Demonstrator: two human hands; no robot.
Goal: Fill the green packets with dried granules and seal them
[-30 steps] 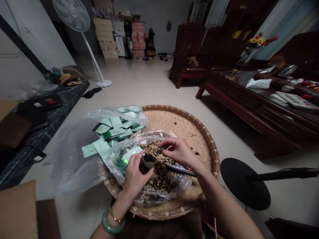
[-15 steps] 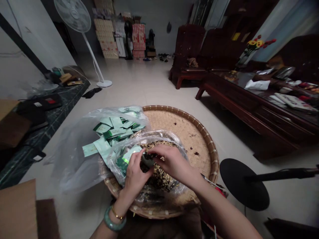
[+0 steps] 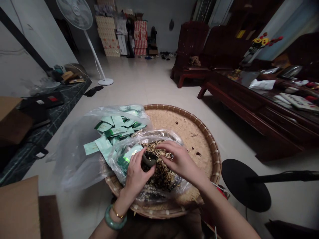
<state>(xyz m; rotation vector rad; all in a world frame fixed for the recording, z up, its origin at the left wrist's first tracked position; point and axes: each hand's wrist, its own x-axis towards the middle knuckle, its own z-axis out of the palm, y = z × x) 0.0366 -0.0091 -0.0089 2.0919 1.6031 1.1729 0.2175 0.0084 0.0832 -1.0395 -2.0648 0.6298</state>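
Observation:
In my left hand (image 3: 137, 169) is a small, dark grey-green, cup-like thing (image 3: 150, 162), held between fingers and thumb with its opening up. Some dark material shows inside it. My right hand (image 3: 178, 159) hovers just to its right, thumb and fingers apart, with nothing visible between them. Under both hands a clear plastic bag (image 3: 180, 138) lies open, filled with a loose mix of beige and black dried bits (image 3: 165, 177). A few green packets (image 3: 132, 152) lie at the bag's left side, partly behind my left hand.
Beneath everything is a round woven bamboo tray (image 3: 211, 136). A larger clear bag (image 3: 77, 159) with many pale green packets (image 3: 117, 121) overhangs its left side. A black round stand base (image 3: 245, 186) stands right, a cardboard box (image 3: 20, 205) left. A dark wooden table (image 3: 251, 109) is farther right.
My right hand has drawn back to the right from the cup-like thing, and its fingers have parted. The left hand still holds it in about the same place. The view has shifted slightly.

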